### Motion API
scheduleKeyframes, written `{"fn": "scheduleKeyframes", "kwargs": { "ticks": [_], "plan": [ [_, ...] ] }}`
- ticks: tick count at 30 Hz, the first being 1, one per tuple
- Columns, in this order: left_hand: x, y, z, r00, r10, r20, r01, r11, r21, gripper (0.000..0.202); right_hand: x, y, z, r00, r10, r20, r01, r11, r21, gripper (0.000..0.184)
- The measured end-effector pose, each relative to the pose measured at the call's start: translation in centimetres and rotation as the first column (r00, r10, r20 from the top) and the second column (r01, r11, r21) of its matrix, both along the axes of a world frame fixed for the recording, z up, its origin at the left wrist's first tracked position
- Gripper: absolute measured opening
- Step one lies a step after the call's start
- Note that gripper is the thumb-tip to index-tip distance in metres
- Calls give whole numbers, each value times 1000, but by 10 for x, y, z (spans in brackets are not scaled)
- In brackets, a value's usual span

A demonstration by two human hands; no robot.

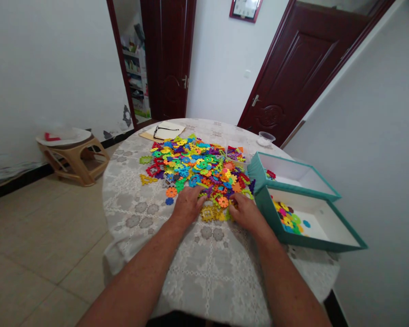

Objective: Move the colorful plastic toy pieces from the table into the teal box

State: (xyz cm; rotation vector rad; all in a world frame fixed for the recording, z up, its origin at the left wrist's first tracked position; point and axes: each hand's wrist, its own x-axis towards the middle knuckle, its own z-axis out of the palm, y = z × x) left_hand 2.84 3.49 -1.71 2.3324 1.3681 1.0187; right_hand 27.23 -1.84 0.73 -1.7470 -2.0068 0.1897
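A big heap of colourful plastic interlocking discs [194, 165] covers the middle of a round table with a lace cloth [207, 263]. My left hand [188, 203] rests on the near edge of the heap, fingers curled down over some pieces. My right hand [246, 210] lies beside it, fingers bent at the heap's edge. Between both hands sits a yellow and orange cluster of joined pieces [215, 211], which both hands touch. What each set of fingers grips is hidden.
Two open teal boxes stand at the right: the nearer box [313, 240] holds several discs, the farther box [293, 175] a few. Glasses on a notebook [163, 131] lie at the far edge, near a clear plastic cup [266, 137]. A wooden stool [73, 154] stands on the floor left.
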Motion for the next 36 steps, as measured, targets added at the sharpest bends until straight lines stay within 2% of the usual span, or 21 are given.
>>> {"fn": "scheduleKeyframes", "kwargs": {
  "ticks": [7,11,17,21,24,28,32,36],
  "plan": [
    [6,-9,3,997,-71,42,72,997,-15,27,14,-7,14,969,23,-245,-71,979,-191,26],
    [7,-12,2,998,-60,33,62,996,-61,31,11,-10,19,981,35,-193,-78,971,-224,16],
    [8,-12,0,997,-73,12,74,995,-72,29,-3,-11,15,999,-25,-47,14,976,-216,8],
    [8,-8,-2,992,-123,33,125,990,-61,29,-2,-13,16,997,-48,-63,33,974,-225,11],
    [5,-4,-2,986,-152,73,155,987,-34,28,0,-13,15,986,-73,-149,34,968,-248,18],
    [-2,0,0,989,-113,98,113,994,14,27,0,-8,8,930,-28,-367,-43,982,-184,19],
    [-6,0,4,990,-93,103,89,995,35,30,-7,0,0,867,-23,-498,-20,997,-80,20],
    [-8,-2,7,989,-69,133,69,998,7,39,-20,2,4,790,25,-613,-41,999,-12,19]
  ]
}}
